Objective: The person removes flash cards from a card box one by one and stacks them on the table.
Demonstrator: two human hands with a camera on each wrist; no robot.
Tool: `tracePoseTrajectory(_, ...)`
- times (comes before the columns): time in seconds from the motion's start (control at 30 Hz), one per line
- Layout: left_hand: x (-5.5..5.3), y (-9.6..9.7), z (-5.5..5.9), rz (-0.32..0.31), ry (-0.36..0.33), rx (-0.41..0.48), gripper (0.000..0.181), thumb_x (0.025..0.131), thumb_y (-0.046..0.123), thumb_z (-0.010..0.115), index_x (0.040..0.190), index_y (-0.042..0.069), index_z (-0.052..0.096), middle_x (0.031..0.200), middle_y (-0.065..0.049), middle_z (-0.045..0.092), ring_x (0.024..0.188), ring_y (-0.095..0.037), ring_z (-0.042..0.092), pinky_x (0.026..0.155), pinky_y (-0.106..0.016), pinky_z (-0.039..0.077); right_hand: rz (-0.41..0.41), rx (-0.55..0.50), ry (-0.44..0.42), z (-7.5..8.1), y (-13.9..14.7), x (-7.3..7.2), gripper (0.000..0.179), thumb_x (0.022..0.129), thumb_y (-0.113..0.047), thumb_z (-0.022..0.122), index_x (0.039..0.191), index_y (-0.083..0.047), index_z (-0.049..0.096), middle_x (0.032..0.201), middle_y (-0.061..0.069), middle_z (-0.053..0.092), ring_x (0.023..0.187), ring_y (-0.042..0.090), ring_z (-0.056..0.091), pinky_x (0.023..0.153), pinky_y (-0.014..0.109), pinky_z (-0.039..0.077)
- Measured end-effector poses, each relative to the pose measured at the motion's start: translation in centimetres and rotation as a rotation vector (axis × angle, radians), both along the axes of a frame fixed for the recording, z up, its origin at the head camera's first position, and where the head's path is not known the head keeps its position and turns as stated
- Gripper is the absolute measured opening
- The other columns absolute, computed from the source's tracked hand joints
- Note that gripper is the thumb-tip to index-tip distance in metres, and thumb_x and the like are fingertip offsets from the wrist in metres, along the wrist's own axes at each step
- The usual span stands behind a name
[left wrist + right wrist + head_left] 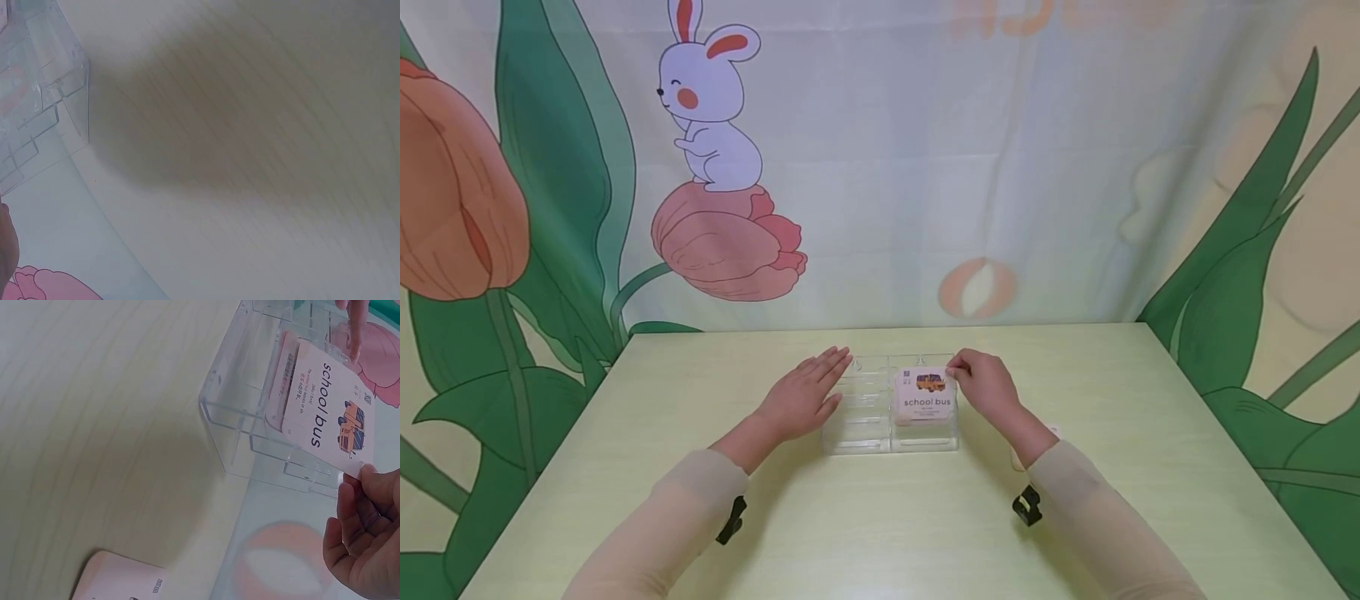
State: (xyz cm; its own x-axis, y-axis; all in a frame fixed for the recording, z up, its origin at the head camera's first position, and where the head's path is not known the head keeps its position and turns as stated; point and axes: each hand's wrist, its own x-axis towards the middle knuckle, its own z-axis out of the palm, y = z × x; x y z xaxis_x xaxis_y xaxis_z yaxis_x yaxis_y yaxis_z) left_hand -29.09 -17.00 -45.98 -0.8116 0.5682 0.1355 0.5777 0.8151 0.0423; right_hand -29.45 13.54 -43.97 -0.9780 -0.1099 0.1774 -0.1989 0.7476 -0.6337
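A clear plastic card rack (856,433) with two side-by-side compartments and stepped tiers stands on the table. My right hand (988,387) pinches the upper corner of a school bus flashcard (927,408) between thumb and index finger at the right compartment. In the right wrist view, this flashcard (328,409) leans in front of the rack's tiers, and another card (279,384) sits beside its lower edge. My left hand (803,396) lies with straight fingers along the rack's upper left side, thumb spread apart. Only a sliver of that hand (7,247) shows in the left wrist view.
Another flashcard (122,578) lies flat on the table to the right, mostly hidden under the right forearm in the head view. Black wrist mounts (1027,506) hang below both sleeves. A printed curtain (880,167) with a rabbit and tulips hangs behind the table's far edge.
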Motion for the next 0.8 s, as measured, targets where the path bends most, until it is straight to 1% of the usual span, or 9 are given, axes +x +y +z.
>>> tracePoseTrajectory(0.5, -0.06, -0.02, -0.13, 0.003, -0.004, -0.008, 0.064, 0.106, 0.027, 0.050, 0.160, 0.001, 0.029, 0.169, -0.015, 0.031, 0.158, -0.034, 0.030, 0.128, -0.051, 0.031, 0.007, -0.013, 0.028, 0.11, 0.14, -0.23, 0.014, 0.100, -0.011, 0.064, 0.099, -0.001, 0.073, 0.094, 0.015, 0.076, 0.077, 0.022, 0.063, 0.069, 0.034, 0.052)
tracePoseTrajectory(0.8, -0.07, -0.11, -0.13, 0.005, -0.007, -0.003, 0.065, 0.105, 0.025, 0.051, 0.161, 0.002, 0.029, 0.169, -0.015, 0.030, 0.158, -0.034, 0.029, 0.128, -0.051, 0.031, -0.008, -0.014, 0.024, 0.68, 0.13, -0.39, 0.014, 0.100, -0.011, 0.063, 0.101, -0.001, 0.073, 0.099, 0.016, 0.076, 0.083, 0.026, 0.066, 0.075, 0.038, 0.055)
